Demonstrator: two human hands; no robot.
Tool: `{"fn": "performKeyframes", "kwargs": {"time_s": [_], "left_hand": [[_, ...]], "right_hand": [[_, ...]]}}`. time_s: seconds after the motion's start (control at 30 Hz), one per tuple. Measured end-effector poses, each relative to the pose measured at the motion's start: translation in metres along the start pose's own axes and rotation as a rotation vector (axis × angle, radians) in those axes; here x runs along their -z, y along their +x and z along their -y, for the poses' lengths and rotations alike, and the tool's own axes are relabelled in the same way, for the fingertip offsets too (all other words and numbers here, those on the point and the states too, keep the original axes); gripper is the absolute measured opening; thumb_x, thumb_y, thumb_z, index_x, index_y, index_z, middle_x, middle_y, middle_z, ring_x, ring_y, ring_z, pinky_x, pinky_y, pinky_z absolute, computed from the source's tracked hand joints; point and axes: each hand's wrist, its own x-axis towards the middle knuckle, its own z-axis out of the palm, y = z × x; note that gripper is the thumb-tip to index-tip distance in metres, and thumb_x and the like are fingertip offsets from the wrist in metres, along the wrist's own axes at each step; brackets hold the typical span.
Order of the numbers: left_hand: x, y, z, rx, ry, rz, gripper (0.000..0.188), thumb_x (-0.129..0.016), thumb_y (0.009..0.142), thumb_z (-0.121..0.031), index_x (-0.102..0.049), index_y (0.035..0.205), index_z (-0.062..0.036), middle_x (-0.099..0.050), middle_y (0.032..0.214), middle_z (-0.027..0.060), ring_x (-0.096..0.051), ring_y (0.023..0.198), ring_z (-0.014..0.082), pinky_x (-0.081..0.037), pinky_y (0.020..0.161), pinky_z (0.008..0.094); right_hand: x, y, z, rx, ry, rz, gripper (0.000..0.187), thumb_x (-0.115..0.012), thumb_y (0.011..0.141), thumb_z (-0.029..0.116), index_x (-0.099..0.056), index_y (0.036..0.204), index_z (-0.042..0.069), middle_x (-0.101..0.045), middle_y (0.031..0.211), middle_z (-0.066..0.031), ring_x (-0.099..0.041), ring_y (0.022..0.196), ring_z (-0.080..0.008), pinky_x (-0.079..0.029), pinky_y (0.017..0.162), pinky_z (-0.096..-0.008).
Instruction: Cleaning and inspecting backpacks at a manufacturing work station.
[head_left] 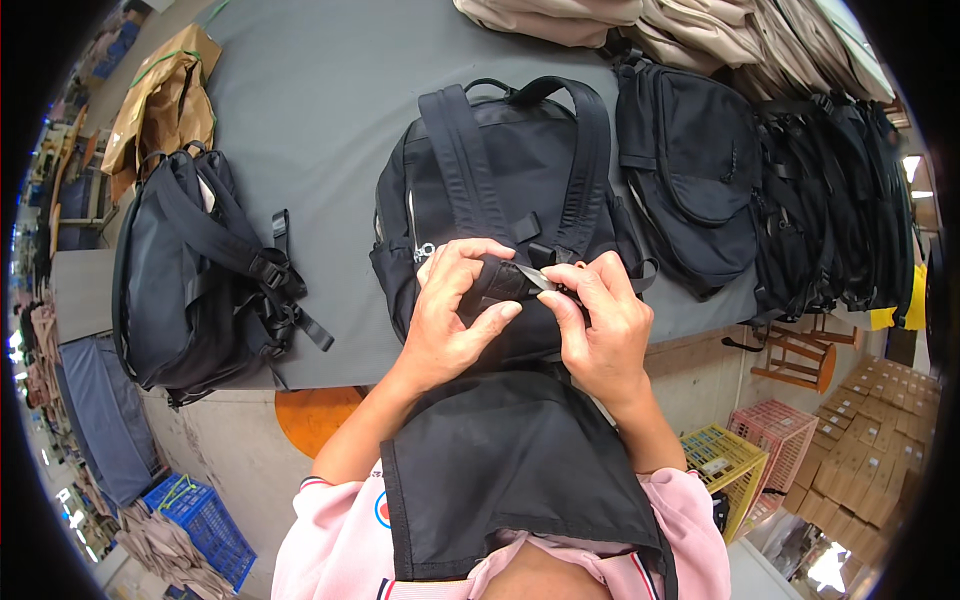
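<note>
In front of me a black backpack (pixel 520 160) lies on the table with its padded shoulder straps facing up. My left hand (pixel 455 310) grips a folded black strap end (pixel 495 284) over the backpack's lower part. A small pointed silver blade, apparently of thread snips (pixel 537 278), touches that strap. The fingers of my right hand (pixel 605 315) pinch the tool; its handle is mostly hidden in them. At the backpack's left side hangs a silver zipper pull (pixel 424 252), close to my left fingers.
Another black backpack (pixel 190 290) stands at the left, its straps reaching right, near a brown paper bag (pixel 165 100). To the right lie a black backpack (pixel 695 170) and a row of more (pixel 830 200). Beige bundles (pixel 700 30) line the grey table's (pixel 310 120) far edge.
</note>
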Motion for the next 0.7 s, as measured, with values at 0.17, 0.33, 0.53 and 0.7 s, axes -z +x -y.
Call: {"fn": "performKeyframes", "kwargs": {"time_s": [0.17,0.33,0.53,0.7], "left_hand": [[-0.001,0.000,0.001,-0.021,-0.001,0.000,0.028,-0.072,0.074,-0.018,-0.060,0.094,-0.0028,-0.058,0.115,0.0086,-0.052,0.108,0.0239,-0.028,0.098,0.0385],[0.000,-0.003,0.004,0.011,-0.043,-0.020,0.027,-0.070,0.075,-0.019,-0.061,0.094,-0.0023,-0.058,0.115,0.0092,-0.051,0.109,0.0248,-0.030,0.097,0.0382],[0.007,-0.011,0.005,0.034,0.000,-0.213,0.025,-0.063,0.085,-0.017,-0.062,0.101,0.0022,-0.040,0.136,0.0132,-0.050,0.109,0.0216,-0.036,0.098,0.0359],[0.021,-0.023,-0.008,0.505,-0.806,-0.315,0.022,-0.049,0.095,-0.018,-0.055,0.095,0.0024,-0.058,0.081,0.0105,-0.055,0.064,0.0155,-0.046,0.064,0.0272]], "right_hand": [[-0.003,-0.004,-0.003,-0.062,0.122,-0.057,0.017,-0.071,0.076,0.008,-0.065,0.091,0.005,-0.053,0.076,-0.0051,-0.057,0.055,-0.0197,-0.044,0.049,-0.0293],[-0.005,-0.002,-0.001,0.032,-0.002,-0.029,0.018,-0.071,0.075,0.008,-0.064,0.092,0.004,-0.053,0.075,-0.0062,-0.057,0.055,-0.0205,-0.045,0.049,-0.0310],[-0.011,-0.007,-0.013,-0.363,0.569,-0.035,0.020,-0.069,0.076,0.002,-0.062,0.095,0.002,-0.049,0.082,-0.0027,-0.049,0.063,-0.0082,-0.040,0.056,-0.0219],[-0.022,-0.018,-0.020,-0.442,0.679,0.113,0.026,-0.066,0.082,0.002,-0.062,0.108,0.004,-0.047,0.073,0.0030,-0.040,0.062,-0.0048,-0.036,0.061,-0.0173]]}}
